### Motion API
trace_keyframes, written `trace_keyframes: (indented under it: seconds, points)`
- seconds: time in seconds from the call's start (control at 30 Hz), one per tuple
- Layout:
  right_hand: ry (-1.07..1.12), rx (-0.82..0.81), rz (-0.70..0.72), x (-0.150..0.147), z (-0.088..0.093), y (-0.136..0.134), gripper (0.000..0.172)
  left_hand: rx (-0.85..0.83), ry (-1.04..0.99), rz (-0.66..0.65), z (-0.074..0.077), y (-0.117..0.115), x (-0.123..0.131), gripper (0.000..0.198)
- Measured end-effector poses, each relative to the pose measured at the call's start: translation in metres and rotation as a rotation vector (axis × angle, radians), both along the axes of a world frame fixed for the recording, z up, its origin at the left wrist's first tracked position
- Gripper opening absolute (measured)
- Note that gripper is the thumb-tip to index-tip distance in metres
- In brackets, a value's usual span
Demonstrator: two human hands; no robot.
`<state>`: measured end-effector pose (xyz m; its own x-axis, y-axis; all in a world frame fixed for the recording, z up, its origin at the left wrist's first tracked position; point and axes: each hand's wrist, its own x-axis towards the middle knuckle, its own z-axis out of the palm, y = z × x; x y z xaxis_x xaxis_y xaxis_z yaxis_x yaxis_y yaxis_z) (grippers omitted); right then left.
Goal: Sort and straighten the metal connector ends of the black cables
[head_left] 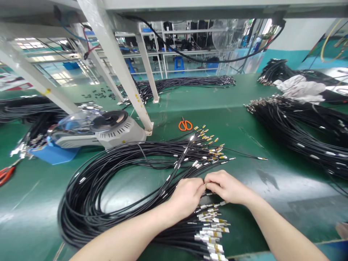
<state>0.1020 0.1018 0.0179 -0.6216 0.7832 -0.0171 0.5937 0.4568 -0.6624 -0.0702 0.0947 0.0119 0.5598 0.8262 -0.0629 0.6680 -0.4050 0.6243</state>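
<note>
A large looped bundle of black cables (78,195) lies on the green tabletop, its ends carrying white labels and yellow-and-silver tips. Over the right side of the loop, my left hand (189,192) is closed with thumb and forefinger pinched on a small cable end. Touching it fingertip to fingertip, my right hand (224,185) pinches at the same spot. The fingers hide most of the held piece. One cable tip (262,158) sticks out to the right beyond the others. Orange-handled scissors (185,125) lie behind the bundle.
A grey round-topped machine (116,128) and a blue bin (56,153) stand at left, with red-handled scissors (5,175) at the left edge. More black cables (301,134) lie at right. White frame posts (119,65) rise from the table (228,123).
</note>
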Motion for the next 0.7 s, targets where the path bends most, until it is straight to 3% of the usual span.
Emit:
trace_keyframes:
  seconds: [0.1,0.2,0.33,0.47,0.53,0.6,0.7]
  points:
    - [0.026,-0.057,-0.033,0.003,0.0,0.004,0.02,-0.041,0.034,-0.053,0.013,0.007,-0.005,0.031]
    - [-0.026,-0.082,-0.06,0.011,-0.001,0.006,0.018,-0.127,0.096,-0.129,0.028,0.009,-0.017,0.017]
    - [-0.137,-0.159,0.026,0.023,0.001,0.003,0.016,-0.04,0.326,-0.206,0.039,-0.001,-0.033,0.019]
    - [-0.158,-0.122,-0.012,0.024,0.01,-0.003,0.009,0.04,0.49,-0.202,0.034,-0.014,-0.04,0.011]
    - [-0.097,-0.026,-0.059,0.017,0.015,-0.006,0.017,0.059,0.489,-0.178,0.029,-0.017,-0.041,0.015]
    - [-0.083,0.045,-0.015,0.006,0.016,-0.01,0.018,0.071,0.461,-0.162,0.023,-0.018,-0.042,0.014]
    - [-0.179,0.109,0.113,-0.009,0.012,-0.015,0.008,0.086,0.411,-0.143,0.015,-0.02,-0.044,0.011]
